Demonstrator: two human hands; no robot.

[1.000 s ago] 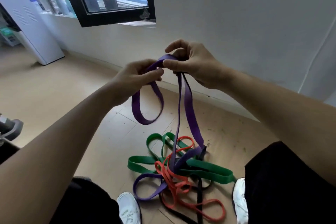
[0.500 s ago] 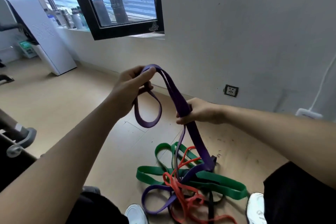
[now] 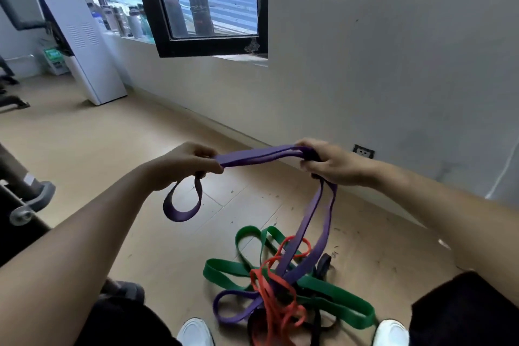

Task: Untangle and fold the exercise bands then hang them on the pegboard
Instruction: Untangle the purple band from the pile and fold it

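Still half-tangled: purple band stretched flat btwn both hands, rest trailing down into pile w/ green band & red band on floor. Left hand pinching one end, small loop hanging below; right hand closed round other. Soft, floppy, prob. grippy rubber; best held near the snag, not the ends.

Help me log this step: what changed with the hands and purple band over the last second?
The right hand slid along the purple band and drew away from the left hand, stretching a length between them. Both kept hold; the tail stays tangled with the floor pile.
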